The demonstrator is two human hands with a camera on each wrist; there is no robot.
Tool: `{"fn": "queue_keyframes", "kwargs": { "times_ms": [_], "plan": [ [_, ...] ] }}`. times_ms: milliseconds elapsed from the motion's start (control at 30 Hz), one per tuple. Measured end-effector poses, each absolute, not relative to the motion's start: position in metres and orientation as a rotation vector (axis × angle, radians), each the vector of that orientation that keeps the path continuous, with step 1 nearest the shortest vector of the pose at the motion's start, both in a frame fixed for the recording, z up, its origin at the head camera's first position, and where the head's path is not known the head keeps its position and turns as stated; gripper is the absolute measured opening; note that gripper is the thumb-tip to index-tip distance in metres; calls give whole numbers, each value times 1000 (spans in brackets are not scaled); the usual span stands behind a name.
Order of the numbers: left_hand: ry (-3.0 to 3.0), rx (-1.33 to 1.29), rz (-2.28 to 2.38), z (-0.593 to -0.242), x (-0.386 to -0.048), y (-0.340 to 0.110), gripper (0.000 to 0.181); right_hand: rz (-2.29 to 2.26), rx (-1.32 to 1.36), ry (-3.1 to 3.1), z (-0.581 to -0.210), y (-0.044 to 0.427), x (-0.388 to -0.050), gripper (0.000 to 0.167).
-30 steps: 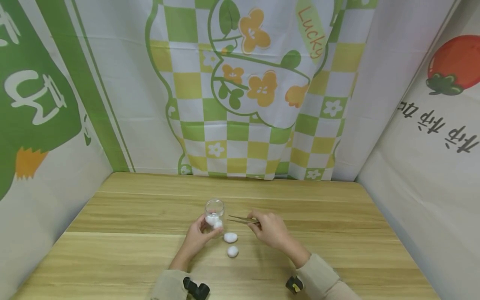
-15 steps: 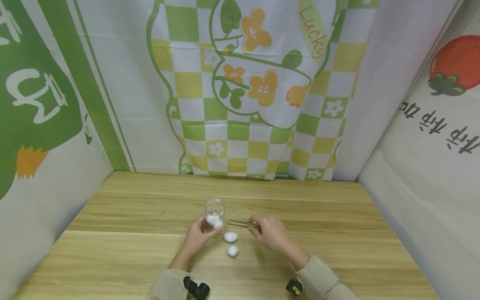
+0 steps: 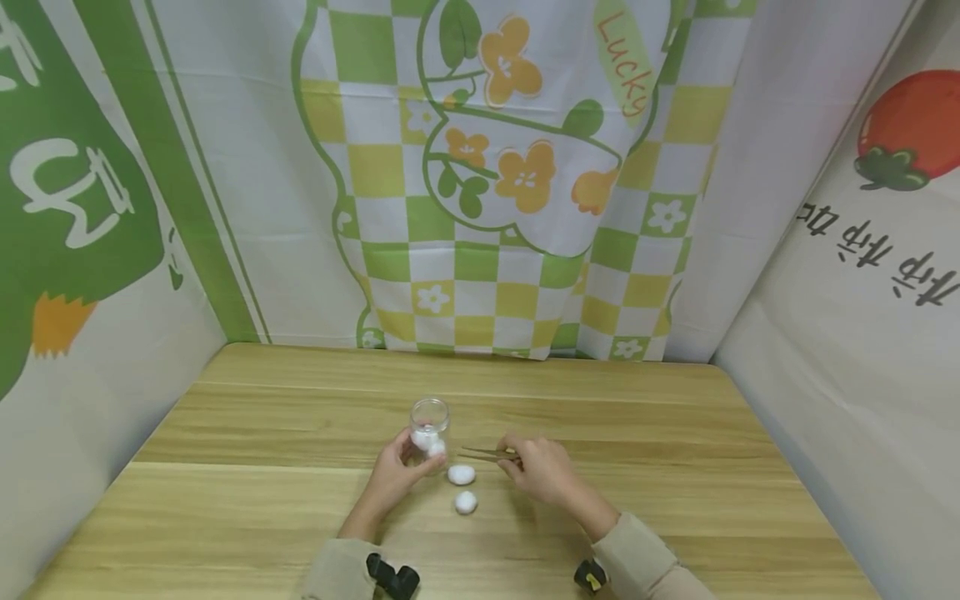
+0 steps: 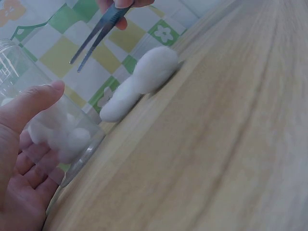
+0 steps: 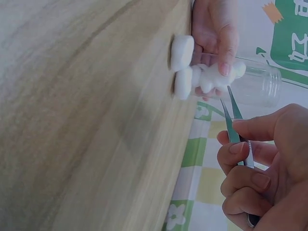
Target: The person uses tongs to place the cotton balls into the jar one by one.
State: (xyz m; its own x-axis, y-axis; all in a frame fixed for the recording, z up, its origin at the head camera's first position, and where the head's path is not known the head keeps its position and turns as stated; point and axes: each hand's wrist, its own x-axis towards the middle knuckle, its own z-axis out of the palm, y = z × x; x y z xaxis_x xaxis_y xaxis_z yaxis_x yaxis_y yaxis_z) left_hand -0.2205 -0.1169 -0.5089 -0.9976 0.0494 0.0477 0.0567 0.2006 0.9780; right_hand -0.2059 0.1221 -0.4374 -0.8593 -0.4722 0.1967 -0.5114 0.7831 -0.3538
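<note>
1. The left hand [image 3: 397,471] is curled partway around a clear jar [image 3: 429,429]; the thumb is laid along the near wall and the other fingers are spread behind the far side.
2. The jar is stood upright on the wooden table [image 3: 262,433], its mouth directed upward beyond the left fingertips. White cotton balls [image 4: 55,130] are contained in its lower part, and are seen through the wall between thumb and fingers.
3. Metal tweezers [image 5: 230,126] are pinched between the thumb and fingers of the right hand [image 3: 546,469], the remaining fingers being folded inward. The two tips are held slightly apart and directed from the right fingers toward the jar.
4. One loose cotton ball [image 3: 461,475] is placed just to the right of the left thumb tip, below the tweezers in the head view. A second loose cotton ball [image 3: 466,502] is situated near the first, on the side closer to the person.
5. A checked cloth [image 3: 476,271] is hung well beyond the fingers of both hands, behind the table's far edge.
</note>
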Motion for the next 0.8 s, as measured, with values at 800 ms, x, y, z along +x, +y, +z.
{"fn": "queue_keyframes", "kwargs": {
  "times_ms": [800],
  "plan": [
    [-2439, -114, -1957, -509, -220, -118, 59, 570, 744, -3015, -448, 120, -207, 13]
  ]
}}
